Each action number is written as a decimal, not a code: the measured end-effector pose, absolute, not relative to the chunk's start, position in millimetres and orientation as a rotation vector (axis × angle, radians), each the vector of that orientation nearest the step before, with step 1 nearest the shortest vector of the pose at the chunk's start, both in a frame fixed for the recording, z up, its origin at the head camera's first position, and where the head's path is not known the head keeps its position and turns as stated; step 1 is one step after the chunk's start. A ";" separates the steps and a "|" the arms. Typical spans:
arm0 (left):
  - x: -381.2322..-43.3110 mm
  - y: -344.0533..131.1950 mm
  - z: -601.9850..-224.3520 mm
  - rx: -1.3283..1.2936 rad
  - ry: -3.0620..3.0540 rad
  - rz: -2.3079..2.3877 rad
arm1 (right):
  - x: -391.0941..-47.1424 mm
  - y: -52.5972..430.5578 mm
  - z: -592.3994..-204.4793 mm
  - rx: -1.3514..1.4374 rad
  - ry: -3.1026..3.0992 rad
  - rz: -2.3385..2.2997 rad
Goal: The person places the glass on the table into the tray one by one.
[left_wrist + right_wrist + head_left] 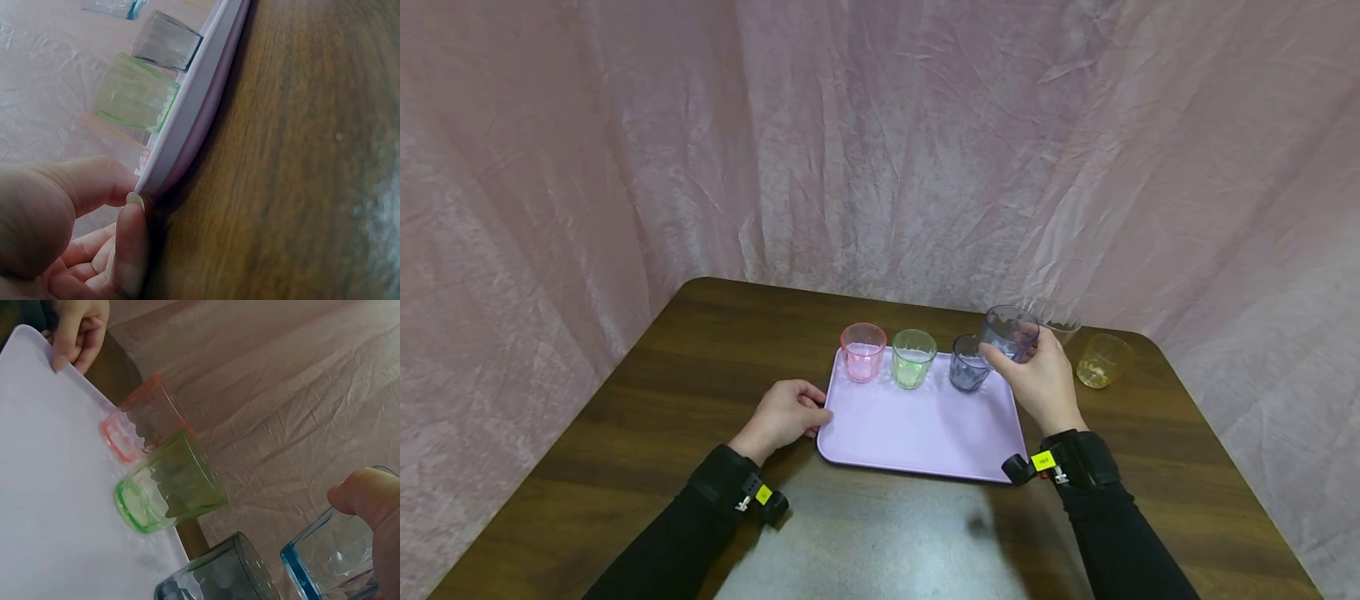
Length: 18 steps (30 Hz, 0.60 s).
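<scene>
Blue-tinted see-through tumbler (1011,327): up nr far R corner of pale-lilac rectangular tray (917,433), gripped by your R hand (1045,381), thumb vs fingers. Your L hand (784,417) pinches tray's L edge. Colorless see-through tumbler (1066,327) part-hidden behind R hand; L-wrist view crops blue one.

- Head view: looks forward and down from above the near side of the counter (625,450); the farthest back, it sets the tray (917,437) just below the middle and the curtain (850,167) across the top.
- Left wrist view: very near the left grip (47,215) at lower left, low along the tray's edge; it is turned steeply, so the counter fills the right side.
- Right wrist view: near the right grip (381,512) at the right edge, tilted, facing across the tray to the left grip at upper left.
- Both wrist views share the green cup (169,484).
</scene>
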<state>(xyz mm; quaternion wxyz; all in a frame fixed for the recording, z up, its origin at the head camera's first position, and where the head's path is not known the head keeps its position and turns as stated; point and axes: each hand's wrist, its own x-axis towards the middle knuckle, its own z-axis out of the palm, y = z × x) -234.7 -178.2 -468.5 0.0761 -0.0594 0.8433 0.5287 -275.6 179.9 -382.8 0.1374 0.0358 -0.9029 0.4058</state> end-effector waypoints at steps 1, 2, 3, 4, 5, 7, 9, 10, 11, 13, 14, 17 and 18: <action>-234.4 -178.3 -468.1 -0.177 2.529 1.584 | -275.7 178.4 -382.9 0.104 -2.612 1.172; -234.3 -178.3 -468.0 -0.175 2.531 1.581 | -276.0 176.8 -383.0 0.105 -2.612 1.171; -234.3 -178.3 -468.0 -0.174 2.531 1.580 | -276.3 175.1 -383.2 0.105 -2.614 1.169; -234.1 -178.4 -467.7 -0.175 2.530 1.580 | -276.5 173.4 -383.3 0.107 -2.616 1.166; -234.2 -178.4 -467.7 -0.177 2.530 1.579 | -276.7 171.6 -383.3 0.109 -2.618 1.163; -234.1 -178.4 -467.6 -0.175 2.533 1.577 | -277.1 167.9 -383.2 0.114 -2.617 1.163; -234.2 -178.4 -467.8 -0.176 2.533 1.579 | -277.7 164.6 -383.3 0.122 -2.612 1.168; -234.2 -178.4 -467.7 -0.178 2.533 1.579 | -277.8 163.0 -383.5 0.127 -2.609 1.170; -234.1 -178.4 -467.7 -0.179 2.533 1.579 | -277.9 161.4 -383.4 0.129 -2.606 1.174; -234.1 -178.4 -467.6 -0.180 2.530 1.580 | -277.8 158.8 -383.7 0.137 -2.602 1.181; -234.1 -178.4 -467.6 -0.180 2.529 1.579 | -277.6 157.7 -384.0 0.143 -2.602 1.183; -233.9 -178.2 -467.5 -0.180 2.527 1.579 | -277.0 153.6 -384.3 0.155 -2.610 1.193; -234.0 -178.2 -467.6 -0.179 2.528 1.579 | -276.6 152.2 -384.4 0.158 -2.613 1.195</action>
